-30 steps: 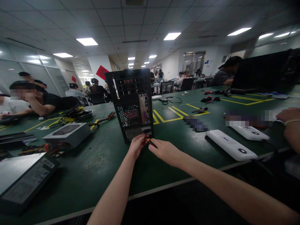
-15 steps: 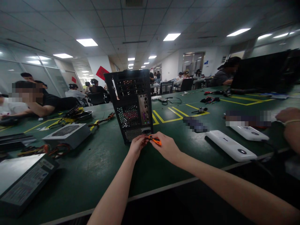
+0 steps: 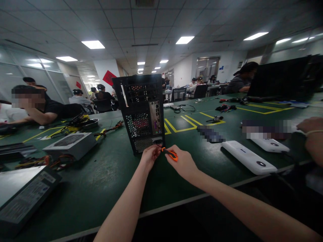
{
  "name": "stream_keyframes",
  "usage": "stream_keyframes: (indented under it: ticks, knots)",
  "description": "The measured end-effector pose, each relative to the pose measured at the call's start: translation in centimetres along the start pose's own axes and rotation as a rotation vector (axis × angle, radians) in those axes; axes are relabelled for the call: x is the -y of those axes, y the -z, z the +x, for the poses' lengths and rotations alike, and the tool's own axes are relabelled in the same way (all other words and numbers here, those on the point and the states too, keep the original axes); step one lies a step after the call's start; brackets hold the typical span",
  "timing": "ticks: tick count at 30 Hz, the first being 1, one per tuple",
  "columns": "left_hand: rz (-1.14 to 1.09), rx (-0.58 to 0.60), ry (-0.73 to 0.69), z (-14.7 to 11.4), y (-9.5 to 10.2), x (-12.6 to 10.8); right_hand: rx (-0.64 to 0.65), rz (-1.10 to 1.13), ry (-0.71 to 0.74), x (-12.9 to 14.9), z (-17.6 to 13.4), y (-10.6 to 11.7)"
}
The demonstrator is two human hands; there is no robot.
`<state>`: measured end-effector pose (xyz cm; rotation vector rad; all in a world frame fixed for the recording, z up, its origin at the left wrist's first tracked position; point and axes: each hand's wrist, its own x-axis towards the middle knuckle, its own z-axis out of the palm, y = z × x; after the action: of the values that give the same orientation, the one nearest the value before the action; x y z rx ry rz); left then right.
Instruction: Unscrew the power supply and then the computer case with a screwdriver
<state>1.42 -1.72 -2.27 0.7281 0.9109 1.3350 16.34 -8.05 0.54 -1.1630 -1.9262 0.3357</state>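
Observation:
A black computer case (image 3: 145,116) stands upright on the green table, its rear panel with ports and perforated vents turned to me. My right hand (image 3: 183,163) is closed round a screwdriver with an orange and black handle (image 3: 173,155), whose front end points left at the case's lower right corner. Right there, my left hand (image 3: 150,155) has its fingers pinched together by the power supply's vent and socket. Whatever sits between those fingertips is too small to make out, and the screwdriver's tip is hard to see.
Two metal power supplies (image 3: 69,147) with bundled cables lie to the left. White power banks (image 3: 248,158) and a blurred phone-like object (image 3: 210,133) lie on the right. A co-worker's hand (image 3: 311,127) rests at the right edge. A dark monitor (image 3: 280,77) stands behind.
My right hand has shifted slightly right and down with the screwdriver, opening a small gap from my left hand. The left hand stays by the case's lower corner.

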Motion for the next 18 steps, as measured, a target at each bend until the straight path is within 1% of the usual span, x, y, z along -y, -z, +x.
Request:
stream_keyframes:
  ticks: [1,3,4,5,7,10,14,18]
  knots:
    - [-0.005,-0.003,-0.008,0.0,0.0,0.1,-0.003,0.179,-0.158,0.1,0.0,-0.1]
    - [-0.020,-0.005,-0.029,0.1,0.1,0.2,0.034,0.518,-0.448,0.3,0.0,-0.5]
    - [-0.027,-0.002,-0.039,0.1,0.1,0.3,0.059,0.641,-0.562,0.4,0.0,-0.7]
    - [-0.033,0.000,-0.047,0.1,0.1,0.4,0.078,0.712,-0.639,0.7,0.1,-1.0]
    - [-0.039,-0.010,-0.051,0.1,0.0,0.5,0.094,0.786,-0.727,1.3,0.2,-1.8]
    - [-0.046,-0.040,-0.048,0.1,-0.1,0.5,0.075,0.921,-0.831,2.3,0.4,-2.9]
    - [-0.066,-0.055,-0.042,0.0,-0.2,0.4,0.087,1.092,-0.891,2.8,0.7,-3.8]
    - [-0.064,-0.079,-0.003,-0.2,-0.3,0.1,0.148,1.166,-0.913,2.9,0.8,-4.1]
